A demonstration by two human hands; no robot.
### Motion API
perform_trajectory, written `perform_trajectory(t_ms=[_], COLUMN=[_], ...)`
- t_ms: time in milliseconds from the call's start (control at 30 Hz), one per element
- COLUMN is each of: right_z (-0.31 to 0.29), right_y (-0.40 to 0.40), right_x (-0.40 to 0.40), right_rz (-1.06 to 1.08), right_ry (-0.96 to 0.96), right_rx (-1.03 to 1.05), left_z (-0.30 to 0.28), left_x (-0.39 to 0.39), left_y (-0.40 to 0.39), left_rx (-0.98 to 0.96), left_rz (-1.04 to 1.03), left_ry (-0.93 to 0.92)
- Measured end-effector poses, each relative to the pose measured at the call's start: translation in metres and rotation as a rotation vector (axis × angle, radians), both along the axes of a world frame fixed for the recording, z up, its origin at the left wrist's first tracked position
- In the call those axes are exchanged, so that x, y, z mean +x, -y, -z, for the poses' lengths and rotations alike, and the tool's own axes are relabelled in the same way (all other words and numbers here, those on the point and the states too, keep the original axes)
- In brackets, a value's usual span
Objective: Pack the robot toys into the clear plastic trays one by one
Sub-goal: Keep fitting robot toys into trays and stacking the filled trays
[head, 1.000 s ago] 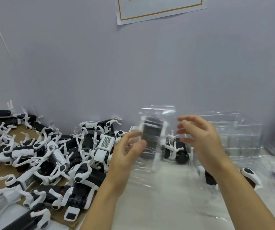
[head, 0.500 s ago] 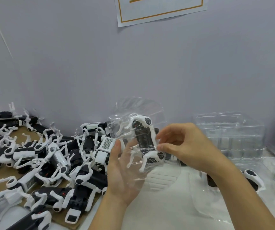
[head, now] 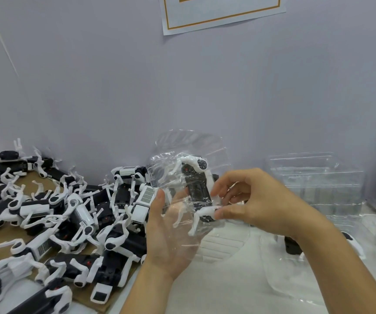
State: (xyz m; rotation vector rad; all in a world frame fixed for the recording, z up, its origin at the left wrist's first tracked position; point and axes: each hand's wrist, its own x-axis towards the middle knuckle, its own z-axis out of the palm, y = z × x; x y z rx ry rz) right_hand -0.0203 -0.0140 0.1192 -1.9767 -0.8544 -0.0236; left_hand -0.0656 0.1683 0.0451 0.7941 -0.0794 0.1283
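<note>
A clear plastic tray point(head: 189, 177) with one robot toy point(head: 197, 191) in it is held up above the worktop point(head: 227, 286). It is cradled on the open left hand point(head: 171, 236) and pinched at its edge by the right hand point(head: 257, 200). Further left, a large heap of unpacked toys point(head: 53, 218) is seen on cardboard, so most of the packing is judged undone. Behind, stacked empty trays point(head: 316, 184) are waiting.
</note>
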Motion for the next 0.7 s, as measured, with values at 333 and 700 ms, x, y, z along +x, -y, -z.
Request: perform_trajectory(t_ms=[333, 700], right_z=[0.012, 0.013], right_y=[-0.009, -0.005], right_x=[0.004, 0.009], right_rz=[0.052, 0.011], right_ry=[0.115, 0.021], right_rx=[-0.045, -0.025], left_z=[-0.001, -0.007], left_x=[0.002, 0.002], left_y=[0.0, 0.0], left_rx=[-0.053, 0.057], left_rz=[-0.002, -0.059], left_ry=[-0.053, -0.061])
